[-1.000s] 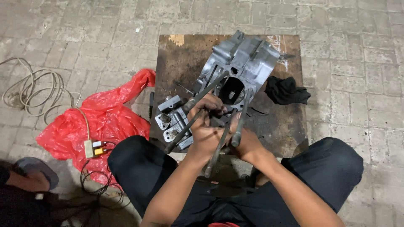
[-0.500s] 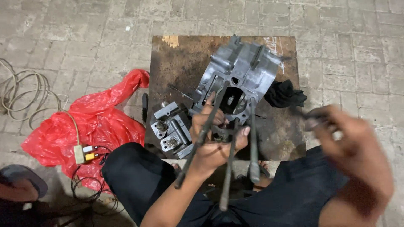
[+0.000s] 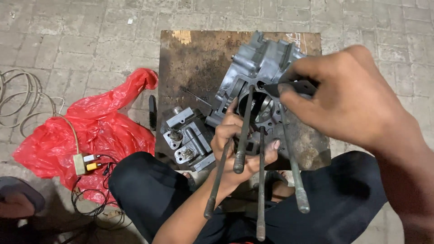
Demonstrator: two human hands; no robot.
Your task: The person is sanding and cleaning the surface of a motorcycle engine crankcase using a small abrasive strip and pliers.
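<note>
A grey metal engine case (image 3: 253,72) lies on a stained wooden board (image 3: 194,63). Several long threaded studs (image 3: 244,131) stick out of it toward me. My left hand (image 3: 237,149) reaches between the studs and rests against the case, fingers curled by the round bore. My right hand (image 3: 348,99) is raised close to the camera and pinches a thin flat dark piece (image 3: 289,88), over the bore. A smaller grey metal part (image 3: 187,138) sits at the board's left front corner.
A crumpled red plastic bag (image 3: 104,122) lies left of the board on the paved ground. A cable with a small plug block (image 3: 83,162) and coiled wire (image 3: 18,99) lie by it. My dark-trousered knees frame the board's near edge.
My right hand has left the studs, swung out to the right, and come back over the engine case holding a thin dark piece. My left hand stays among the studs.
</note>
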